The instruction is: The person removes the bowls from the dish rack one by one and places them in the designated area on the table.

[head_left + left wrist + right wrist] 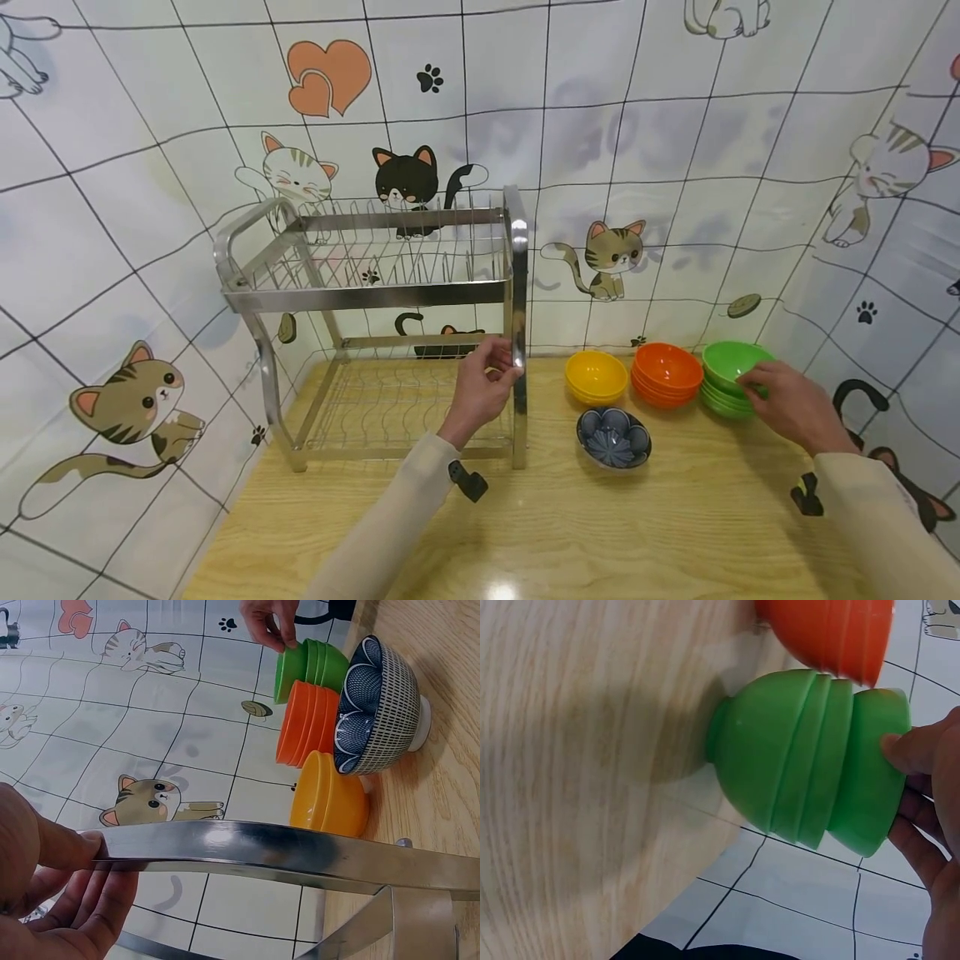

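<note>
Stainless-steel two-tier dish rack (375, 325) stands at centre-left of the head view on the pale wooden bench (570, 525), back against the cat-patterned tile wall (675, 167). The left hand (483, 387) holds the rack's right front upright: thumb and fingers (75, 855) pinch the flat steel bar, seen across the lower half of the left wrist view. Judgement: this hold steadies the rack, which is light and open-framed.

The right hand (795, 406), at the right of the head view, grips the stack of green plastic bowls (731, 379). The thumb (907, 750) presses the outer wall of the top green bowl (874, 772) near its rim; the other fingers curl around its far side. That grip takes the top bowl alone, and the nested bowls below it stand free of the fingers. The stack stands on the bench, just right of the stack of orange plastic bowls (666, 373).

Left of those sits the yellow plastic bowl (596, 377), and in front a blue-and-white patterned ceramic bowl (613, 436). Both rack tiers show no dishes. The green stack lies well apart from the rack, with the other bowls between.
</note>
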Tool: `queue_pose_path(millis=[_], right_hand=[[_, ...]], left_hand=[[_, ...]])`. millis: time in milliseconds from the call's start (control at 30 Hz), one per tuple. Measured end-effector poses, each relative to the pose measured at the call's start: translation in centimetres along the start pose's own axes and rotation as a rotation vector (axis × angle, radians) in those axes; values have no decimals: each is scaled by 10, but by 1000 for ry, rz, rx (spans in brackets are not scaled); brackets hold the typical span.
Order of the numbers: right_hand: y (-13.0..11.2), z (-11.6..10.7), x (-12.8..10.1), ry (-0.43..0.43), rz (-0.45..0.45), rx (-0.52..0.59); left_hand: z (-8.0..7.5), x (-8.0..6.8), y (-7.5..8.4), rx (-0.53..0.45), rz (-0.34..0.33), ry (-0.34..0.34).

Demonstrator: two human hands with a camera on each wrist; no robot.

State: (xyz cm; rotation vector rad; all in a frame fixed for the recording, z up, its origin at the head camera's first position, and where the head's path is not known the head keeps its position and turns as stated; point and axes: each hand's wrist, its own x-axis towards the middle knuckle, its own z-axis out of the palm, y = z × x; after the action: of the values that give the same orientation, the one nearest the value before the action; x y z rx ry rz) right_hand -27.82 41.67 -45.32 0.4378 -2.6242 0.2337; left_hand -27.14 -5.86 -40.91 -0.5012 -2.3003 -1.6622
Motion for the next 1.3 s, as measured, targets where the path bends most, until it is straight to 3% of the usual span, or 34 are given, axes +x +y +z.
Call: queue_pose_path(millis=[700, 1067, 1300], right_hand=[[6, 13, -6, -31, -1, -5], [8, 9, -6, -146, 60, 30], [-6, 3, -1, -92, 100, 106]], left_hand=[[0, -1, -3, -14, 6, 4], [3, -2, -4, -28, -26, -7], [-8, -2, -6, -8, -48, -29]])
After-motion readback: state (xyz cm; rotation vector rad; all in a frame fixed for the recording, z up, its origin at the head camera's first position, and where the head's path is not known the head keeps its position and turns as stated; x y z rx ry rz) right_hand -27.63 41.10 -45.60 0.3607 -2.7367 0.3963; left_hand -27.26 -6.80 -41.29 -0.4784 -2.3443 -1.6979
